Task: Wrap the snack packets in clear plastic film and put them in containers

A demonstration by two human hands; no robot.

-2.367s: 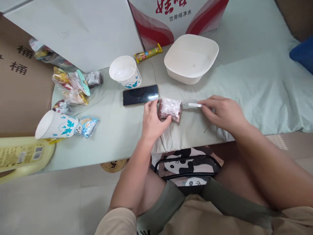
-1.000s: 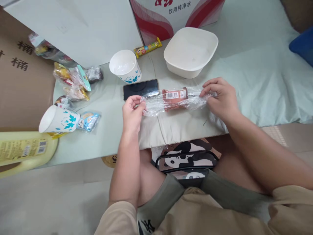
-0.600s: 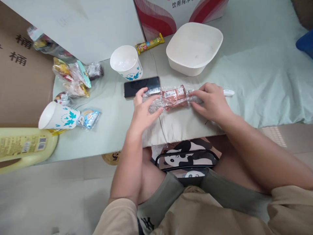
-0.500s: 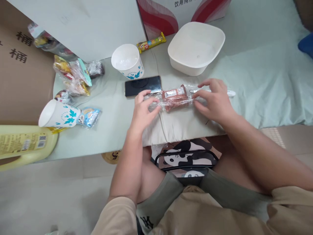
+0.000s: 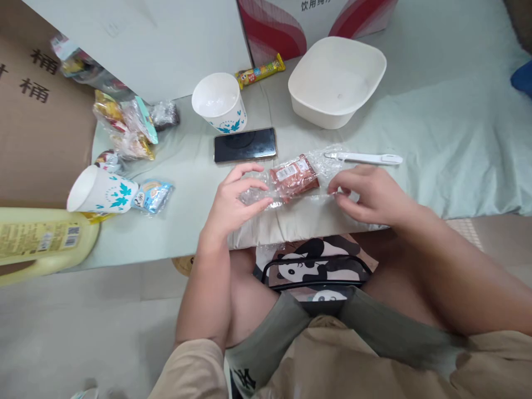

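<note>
A brown snack packet (image 5: 294, 175) lies on a crinkled sheet of clear plastic wrap (image 5: 324, 166) near the front edge of the pale green cloth (image 5: 436, 127). My left hand (image 5: 233, 199) pinches the wrap's left end between thumb and fingers. My right hand (image 5: 368, 194) pinches the wrap's right end, fingers curled. A white pen-like tool (image 5: 366, 159) rests on the cloth just beyond my right hand, untouched.
A black phone (image 5: 245, 145) lies behind the packet. An upright paper cup (image 5: 219, 103), a white square basin (image 5: 336, 80), a yellow candy bar (image 5: 260, 71), a tipped paper cup (image 5: 100, 191), several snack packets (image 5: 124, 133) and a yellow jug (image 5: 41, 241) surround it. A panda bag (image 5: 318, 269) sits between my knees.
Both hands slid toward me along the wrap and now pinch its ends; the packet turned slightly and the white tool lies fully uncovered. Earlier I set that tool down and unrolled the wrap.
</note>
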